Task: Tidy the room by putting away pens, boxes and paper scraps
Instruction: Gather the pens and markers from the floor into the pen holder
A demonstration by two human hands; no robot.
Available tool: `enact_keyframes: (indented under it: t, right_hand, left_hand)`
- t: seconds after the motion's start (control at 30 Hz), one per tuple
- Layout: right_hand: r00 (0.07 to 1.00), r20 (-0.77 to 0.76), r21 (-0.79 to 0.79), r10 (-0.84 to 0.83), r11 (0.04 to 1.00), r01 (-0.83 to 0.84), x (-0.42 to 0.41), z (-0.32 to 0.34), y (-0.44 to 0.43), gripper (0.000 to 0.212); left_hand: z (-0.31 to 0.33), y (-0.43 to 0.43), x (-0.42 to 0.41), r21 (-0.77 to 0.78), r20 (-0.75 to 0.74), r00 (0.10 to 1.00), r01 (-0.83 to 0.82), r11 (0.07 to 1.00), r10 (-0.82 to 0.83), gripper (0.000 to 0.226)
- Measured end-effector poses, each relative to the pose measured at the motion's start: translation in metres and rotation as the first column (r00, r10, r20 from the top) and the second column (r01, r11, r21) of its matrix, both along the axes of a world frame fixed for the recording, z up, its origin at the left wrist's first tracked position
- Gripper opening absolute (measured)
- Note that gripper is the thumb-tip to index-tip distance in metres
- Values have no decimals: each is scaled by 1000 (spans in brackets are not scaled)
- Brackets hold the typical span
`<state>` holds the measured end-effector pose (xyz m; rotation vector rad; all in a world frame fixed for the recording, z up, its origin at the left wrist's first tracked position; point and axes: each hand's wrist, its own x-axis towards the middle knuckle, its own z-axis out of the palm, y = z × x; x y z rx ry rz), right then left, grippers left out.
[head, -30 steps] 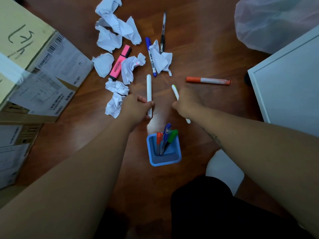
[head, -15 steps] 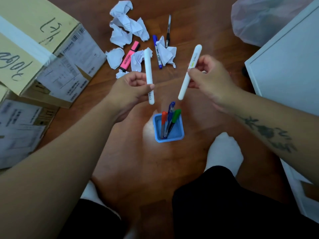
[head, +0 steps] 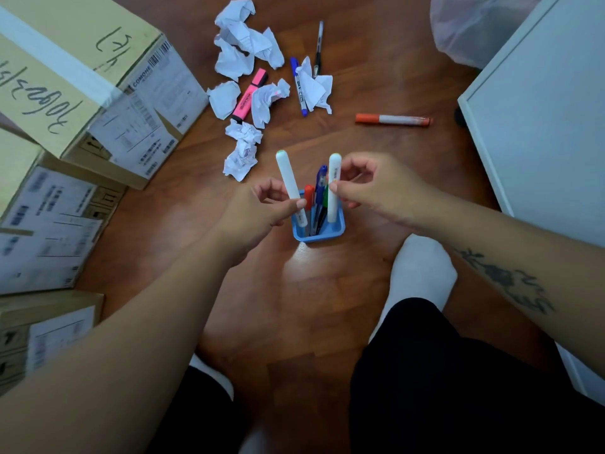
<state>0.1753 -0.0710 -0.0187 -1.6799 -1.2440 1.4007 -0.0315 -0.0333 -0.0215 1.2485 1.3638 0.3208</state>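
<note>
Pens look light, stiff and smooth: the left hand (head: 262,211) and right hand (head: 376,188) each pinch a white one mid-barrel over the blue holder (head: 337,229).

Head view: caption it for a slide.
Both hands lower white pens into the blue pen holder.

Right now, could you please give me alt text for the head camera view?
Left hand and right hand each lower a white pen into a blue pen holder on a wooden floor.
</note>
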Motion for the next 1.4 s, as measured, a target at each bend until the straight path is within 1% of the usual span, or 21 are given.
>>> enact_keyframes:
  t: [0.07, 0.13, 0.23, 0.3, 0.43, 0.6, 0.67, 0.73, 0.83, 0.9, 0.97, 1.07, 1.13, 1.23, 1.3, 1.4]
  right_hand:
    - [1000, 15, -8, 1, 1000, -1, 1, -3, 1, 5]
    - [999, 40, -18, 1, 1000, 0, 1, -3, 1, 9]
    - [999, 46, -18, -2, 1000, 3, 4, -4, 6, 12]
    - [998, 54, -12, -15, 1000, 16, 6, -5, 11, 11]
    - [993, 30, -11, -116, 993, 116, 17, -8, 19, 4]
    - [966, 57, -58, -252, 965, 255, 37, -19, 34, 9]
    - [955, 101, -64, -279, 956, 286, 45, -28, 40, 11]
    - [941, 201, -56, -273, 956, 289, 56, -40, 51, 11]
    - [890, 407, -40, -207, 969, 243, 73, -57, 67, 9]
    - [834, 536, -21, -130, 986, 167, 82, -67, 77, 11]
    - [777, 624, 22, -85, 996, 91, 89, -74, 87, 15]
    - [715, 697, 40, -57, 998, 41, 95, -81, 103, 17]
    - [643, 766, 24, -9, 1000, -14, 94, -85, 110, 16]
    - [525, 850, -6, 46, 997, -78, 93, -89, 119, 18]
    - [505, 860, -41, 77, 996, -82, 92, -92, 125, 19]
    - [514, 852, -64, 96, 995, -79, 92, -96, 130, 20]
  left_hand:
    - [-2, 1, 1, 11, -43, 999, 19, 1000, -18, 16]
    - [-2, 2, 2, 15, -69, 997, 40, 999, -39, 15]
    - [-3, 7, 5, 32, -72, 996, 47, 998, -45, 14]
    - [-5, 12, 7, 53, -69, 997, 35, 998, -31, 17]
    - [-6, 22, 8, 59, -48, 999, 19, 998, -16, 31]
    - [-9, 42, 13, 47, 0, 1000, -29, 998, 29, 26]
    - [-11, 52, 15, 62, -17, 999, -43, 997, 45, 27]
    - [-16, 66, 19, 87, -57, 997, -41, 995, 46, 26]
    - [-26, 89, 30, 112, -132, 991, -19, 994, 34, 21]
    - [-34, 105, 41, 121, -159, 987, -3, 993, 23, 15]
    - [-44, 120, 50, 143, -178, 983, -12, 990, 37, 11]
    - [-60, 143, 65, 145, -246, 969, 13, 989, 24, 12]
    - [-69, 154, 73, 136, -275, 961, 14, 991, 24, 13]
    - [-82, 172, 88, 156, -293, 955, 1, 988, 45, 7]
    - [-88, 181, 97, 193, -361, 932, 36, 981, 36, 10]
    - [-94, 188, 108, 244, -435, 900, 79, 966, 36, 17]
